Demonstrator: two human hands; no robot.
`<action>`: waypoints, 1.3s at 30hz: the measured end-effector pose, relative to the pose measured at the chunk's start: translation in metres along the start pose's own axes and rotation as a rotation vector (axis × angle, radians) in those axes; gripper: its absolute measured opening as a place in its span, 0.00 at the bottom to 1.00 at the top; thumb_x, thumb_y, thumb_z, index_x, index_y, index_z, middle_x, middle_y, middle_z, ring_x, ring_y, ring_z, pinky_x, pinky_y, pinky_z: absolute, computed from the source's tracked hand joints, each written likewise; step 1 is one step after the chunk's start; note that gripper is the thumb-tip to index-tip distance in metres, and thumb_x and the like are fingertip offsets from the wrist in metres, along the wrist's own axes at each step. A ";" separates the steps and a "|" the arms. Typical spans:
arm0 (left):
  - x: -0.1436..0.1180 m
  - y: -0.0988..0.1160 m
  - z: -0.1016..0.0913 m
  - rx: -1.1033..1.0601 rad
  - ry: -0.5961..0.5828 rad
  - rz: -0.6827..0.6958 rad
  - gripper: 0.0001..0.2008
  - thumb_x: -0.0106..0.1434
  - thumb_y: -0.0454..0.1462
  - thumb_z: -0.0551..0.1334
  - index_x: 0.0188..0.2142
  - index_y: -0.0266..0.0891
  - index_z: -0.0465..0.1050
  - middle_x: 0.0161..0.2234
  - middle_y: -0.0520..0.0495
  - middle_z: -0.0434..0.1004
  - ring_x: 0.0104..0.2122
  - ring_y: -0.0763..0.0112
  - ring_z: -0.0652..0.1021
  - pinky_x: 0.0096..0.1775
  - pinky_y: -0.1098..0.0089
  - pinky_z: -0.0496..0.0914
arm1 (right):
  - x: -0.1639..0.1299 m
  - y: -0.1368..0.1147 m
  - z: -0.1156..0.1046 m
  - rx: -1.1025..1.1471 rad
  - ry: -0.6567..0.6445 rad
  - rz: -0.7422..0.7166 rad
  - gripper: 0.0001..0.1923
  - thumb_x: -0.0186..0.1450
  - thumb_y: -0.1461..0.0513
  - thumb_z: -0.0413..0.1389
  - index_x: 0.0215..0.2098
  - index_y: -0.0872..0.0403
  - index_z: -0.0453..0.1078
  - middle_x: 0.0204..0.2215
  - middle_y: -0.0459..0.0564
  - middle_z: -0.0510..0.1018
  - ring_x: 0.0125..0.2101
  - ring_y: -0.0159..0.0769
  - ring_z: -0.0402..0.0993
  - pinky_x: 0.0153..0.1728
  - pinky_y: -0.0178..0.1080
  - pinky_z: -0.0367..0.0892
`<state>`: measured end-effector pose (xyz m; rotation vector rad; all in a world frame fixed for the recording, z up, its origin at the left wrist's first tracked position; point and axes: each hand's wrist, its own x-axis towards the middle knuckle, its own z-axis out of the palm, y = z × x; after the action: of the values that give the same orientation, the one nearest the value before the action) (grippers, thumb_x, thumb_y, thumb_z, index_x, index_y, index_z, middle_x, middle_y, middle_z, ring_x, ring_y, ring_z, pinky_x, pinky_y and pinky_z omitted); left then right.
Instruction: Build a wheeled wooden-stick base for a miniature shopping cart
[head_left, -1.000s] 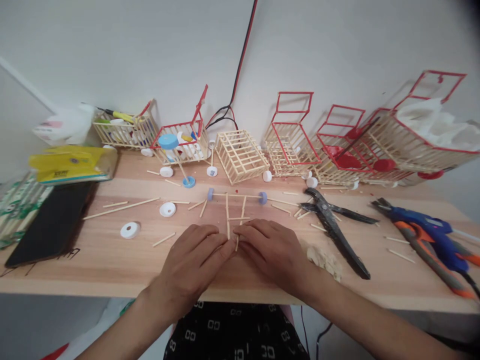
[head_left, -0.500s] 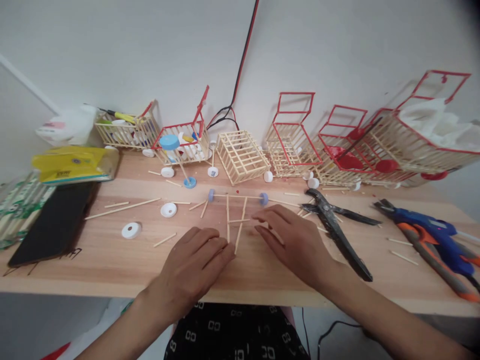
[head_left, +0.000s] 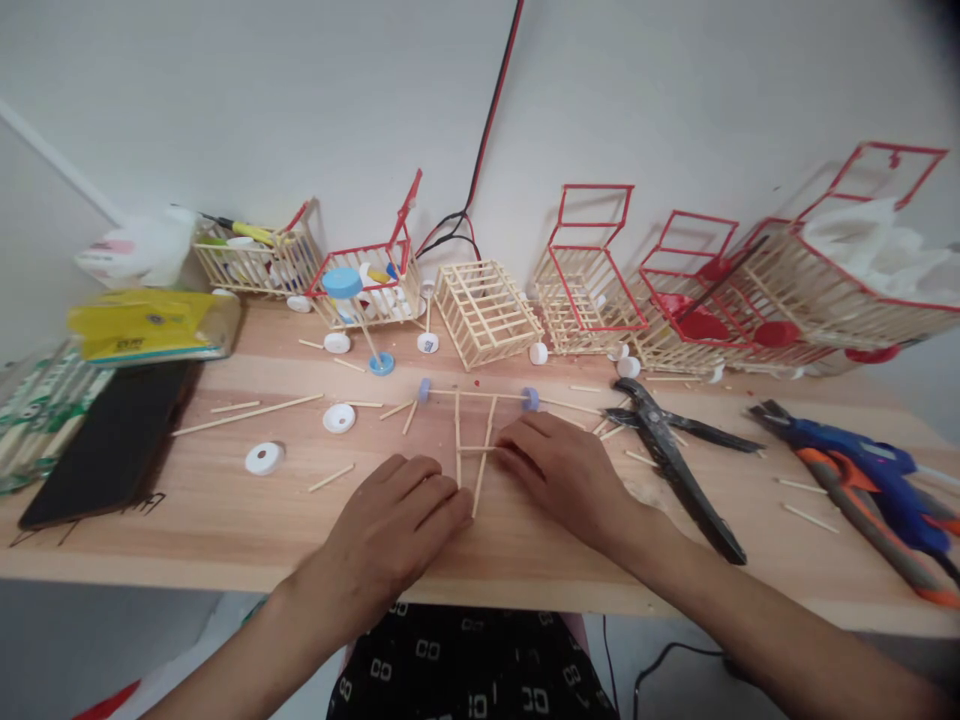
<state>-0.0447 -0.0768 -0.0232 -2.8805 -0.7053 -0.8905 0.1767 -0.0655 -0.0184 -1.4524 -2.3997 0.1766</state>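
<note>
Two long sticks plus short crosspiece form stick frame (head_left: 474,450), flat on desk (head_left: 225,520) below axle with blue wheels (head_left: 477,394). Right hand (head_left: 568,478) fingertips touch crosspiece end; left hand (head_left: 394,525) rests flat beside frame, fingers loose. Black cutters (head_left: 670,450) right.
</note>
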 end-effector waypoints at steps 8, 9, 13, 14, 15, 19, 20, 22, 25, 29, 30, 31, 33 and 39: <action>-0.004 -0.001 0.004 -0.032 -0.060 -0.058 0.05 0.65 0.33 0.59 0.41 0.36 0.70 0.34 0.47 0.75 0.38 0.65 0.71 0.39 0.64 0.66 | -0.005 -0.003 -0.003 0.033 0.047 -0.016 0.07 0.68 0.63 0.50 0.41 0.54 0.70 0.34 0.50 0.75 0.35 0.36 0.69 0.36 0.38 0.64; -0.005 -0.001 0.004 -0.034 -0.063 -0.062 0.05 0.65 0.33 0.59 0.41 0.36 0.70 0.34 0.47 0.75 0.38 0.65 0.71 0.39 0.64 0.66 | -0.007 -0.005 -0.004 0.029 0.059 -0.048 0.08 0.68 0.64 0.50 0.41 0.54 0.70 0.34 0.51 0.75 0.35 0.36 0.69 0.36 0.38 0.64; -0.006 0.000 0.004 -0.046 -0.017 -0.066 0.04 0.65 0.32 0.59 0.40 0.37 0.70 0.33 0.47 0.75 0.38 0.66 0.72 0.39 0.65 0.67 | -0.015 -0.014 -0.006 0.028 0.017 -0.232 0.11 0.67 0.67 0.49 0.42 0.53 0.71 0.34 0.50 0.75 0.36 0.36 0.69 0.38 0.39 0.63; -0.006 0.000 0.005 -0.047 -0.005 -0.066 0.04 0.65 0.32 0.58 0.40 0.37 0.70 0.33 0.47 0.75 0.38 0.67 0.72 0.38 0.66 0.67 | -0.017 -0.015 -0.005 0.029 -0.012 -0.258 0.11 0.66 0.67 0.49 0.42 0.53 0.71 0.34 0.50 0.74 0.36 0.36 0.69 0.38 0.39 0.63; -0.006 0.000 0.005 -0.048 0.004 -0.065 0.04 0.65 0.32 0.58 0.39 0.38 0.70 0.33 0.47 0.75 0.37 0.67 0.72 0.38 0.66 0.67 | -0.018 -0.017 -0.005 0.030 -0.039 -0.270 0.11 0.66 0.68 0.49 0.43 0.53 0.71 0.35 0.50 0.74 0.36 0.37 0.68 0.38 0.39 0.62; -0.006 -0.001 0.005 -0.051 0.006 -0.063 0.04 0.65 0.32 0.59 0.40 0.37 0.70 0.33 0.47 0.75 0.38 0.67 0.73 0.39 0.65 0.68 | -0.020 -0.017 -0.001 -0.010 -0.076 -0.285 0.10 0.66 0.67 0.50 0.44 0.53 0.70 0.36 0.51 0.74 0.37 0.37 0.68 0.38 0.40 0.60; -0.006 -0.001 0.005 -0.052 -0.001 -0.063 0.04 0.65 0.32 0.59 0.40 0.37 0.70 0.33 0.47 0.76 0.39 0.66 0.73 0.40 0.65 0.68 | -0.020 -0.016 0.000 -0.025 -0.075 -0.291 0.10 0.66 0.66 0.50 0.43 0.53 0.70 0.36 0.51 0.74 0.37 0.37 0.67 0.38 0.40 0.60; -0.006 -0.001 0.004 -0.050 -0.015 -0.068 0.04 0.65 0.32 0.59 0.40 0.38 0.70 0.34 0.47 0.76 0.39 0.66 0.73 0.40 0.65 0.68 | -0.019 -0.014 0.001 -0.046 -0.076 -0.300 0.09 0.66 0.67 0.50 0.42 0.54 0.71 0.36 0.51 0.74 0.37 0.37 0.67 0.38 0.40 0.59; -0.005 0.000 0.002 -0.043 -0.021 -0.076 0.04 0.66 0.33 0.58 0.39 0.38 0.71 0.33 0.47 0.76 0.39 0.67 0.73 0.40 0.65 0.68 | -0.020 -0.013 0.000 -0.053 -0.092 -0.297 0.09 0.66 0.67 0.51 0.41 0.54 0.71 0.37 0.51 0.74 0.37 0.37 0.67 0.38 0.40 0.59; -0.006 0.000 0.002 -0.047 -0.014 -0.086 0.04 0.65 0.33 0.58 0.40 0.38 0.71 0.33 0.47 0.75 0.39 0.66 0.73 0.40 0.65 0.69 | -0.021 -0.011 -0.001 -0.046 -0.089 -0.290 0.08 0.66 0.67 0.50 0.40 0.54 0.71 0.36 0.51 0.74 0.38 0.37 0.67 0.40 0.40 0.59; -0.006 0.000 0.002 -0.050 -0.014 -0.091 0.05 0.65 0.34 0.58 0.40 0.38 0.71 0.33 0.47 0.75 0.39 0.66 0.73 0.40 0.65 0.69 | -0.022 -0.011 -0.001 -0.040 -0.084 -0.288 0.08 0.66 0.67 0.50 0.40 0.54 0.71 0.36 0.51 0.74 0.38 0.37 0.67 0.40 0.40 0.59; -0.006 0.000 0.002 -0.052 -0.016 -0.095 0.05 0.65 0.34 0.58 0.40 0.38 0.71 0.33 0.47 0.75 0.39 0.66 0.73 0.40 0.65 0.69 | -0.023 -0.010 -0.002 -0.035 -0.081 -0.285 0.09 0.66 0.67 0.50 0.40 0.54 0.71 0.36 0.51 0.74 0.38 0.37 0.67 0.40 0.40 0.59; -0.007 0.000 0.002 -0.058 -0.028 -0.101 0.05 0.65 0.33 0.59 0.40 0.38 0.71 0.33 0.47 0.75 0.39 0.66 0.73 0.40 0.65 0.69 | -0.023 -0.010 -0.002 -0.026 -0.080 -0.283 0.09 0.66 0.68 0.50 0.40 0.54 0.71 0.37 0.51 0.74 0.38 0.37 0.67 0.40 0.40 0.60; -0.007 0.000 -0.006 -0.130 -0.054 -0.110 0.10 0.63 0.36 0.61 0.44 0.37 0.70 0.34 0.46 0.75 0.39 0.65 0.73 0.41 0.64 0.69 | -0.024 -0.010 -0.001 -0.002 -0.076 -0.274 0.09 0.66 0.68 0.50 0.40 0.54 0.72 0.37 0.51 0.74 0.38 0.37 0.67 0.40 0.40 0.60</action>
<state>-0.0523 -0.0806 -0.0221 -3.0159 -0.8495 -0.9058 0.1792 -0.0910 -0.0195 -1.1201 -2.6293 0.1655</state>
